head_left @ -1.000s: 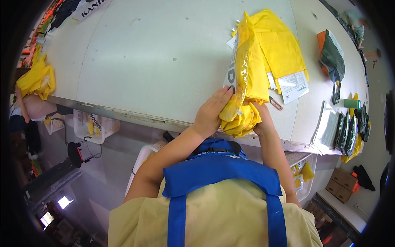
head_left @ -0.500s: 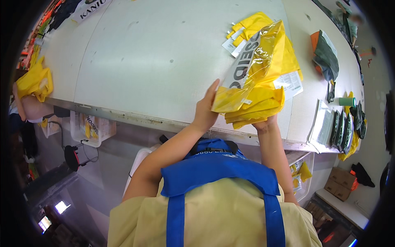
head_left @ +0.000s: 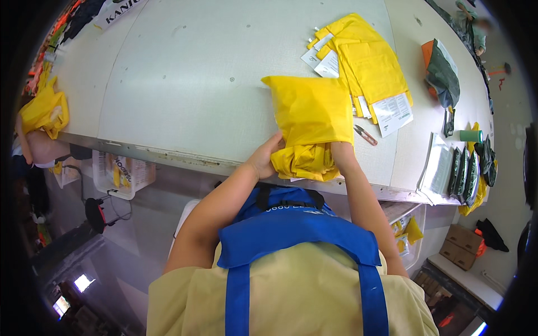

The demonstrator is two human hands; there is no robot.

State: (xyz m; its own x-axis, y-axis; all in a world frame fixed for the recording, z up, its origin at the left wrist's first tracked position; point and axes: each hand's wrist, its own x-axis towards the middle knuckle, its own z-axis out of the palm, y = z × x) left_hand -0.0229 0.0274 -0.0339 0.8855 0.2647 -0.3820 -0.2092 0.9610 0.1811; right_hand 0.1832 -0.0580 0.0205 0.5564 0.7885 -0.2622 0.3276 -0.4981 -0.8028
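A plain yellow pouch [head_left: 308, 109] lies at the table's near edge, its mouth toward me. Below the mouth bulges a folded yellow cloth [head_left: 302, 161], bunched and partly out of sight in the pouch. My left hand [head_left: 265, 157] is closed at the left side, its thumb by the pouch's edge and its other fingers mostly hidden. At the right corner of the mouth, my right hand [head_left: 342, 154] grips the cloth, fingertips covered by the yellow material. Just beyond lies a stack of yellow pouches [head_left: 372, 70] with white printed cards [head_left: 392, 113].
Small thread snips [head_left: 365, 135] lie right of the pouch. Farther right are a dark green and orange bag [head_left: 443, 75], a green roll [head_left: 471, 136] and several dark packets [head_left: 465, 175]. Bins [head_left: 126, 175] hang below the table edge. Another person's arm [head_left: 25, 143] is at far left.
The pouch has come left and down from over the stack and turned, its clear printed side no longer showing. The folded cloth now sits at its mouth. The stack and snips are uncovered.
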